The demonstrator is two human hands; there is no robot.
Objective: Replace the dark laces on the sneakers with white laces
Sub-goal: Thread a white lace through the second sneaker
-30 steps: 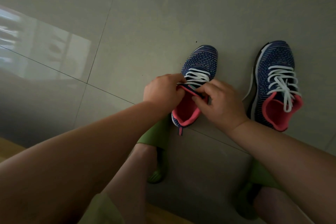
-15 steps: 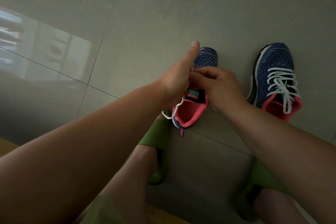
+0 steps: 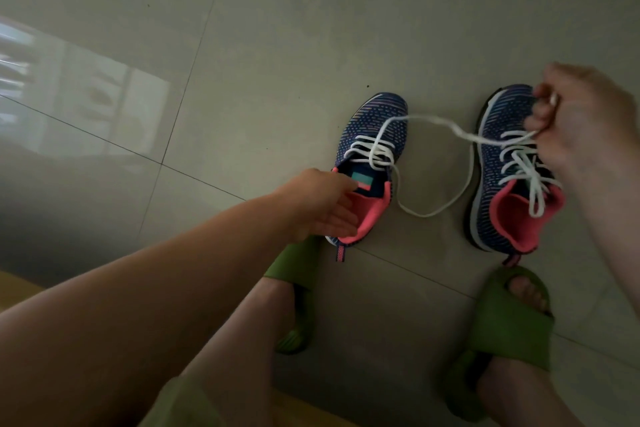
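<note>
At R edge: right hand [image 3: 585,118] blurred, pinching white lace [image 3: 433,121].

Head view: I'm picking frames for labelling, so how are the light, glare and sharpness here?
Head view: dim overall; a bright window reflection glares on the glossy floor tile at left; the right hand pinching the white lace is motion-blurred; the left hand at the left sneaker is sharper; wide-angle bending stretches the forearms at the edges.

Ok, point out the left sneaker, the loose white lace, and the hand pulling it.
left sneaker [image 3: 379,121]: head view, on the knit toe.
white lace [image 3: 437,212]: head view, on the slack loop between the two sneakers.
right hand [image 3: 585,121]: head view, on the middle of the hand, gripping the lace.
</note>
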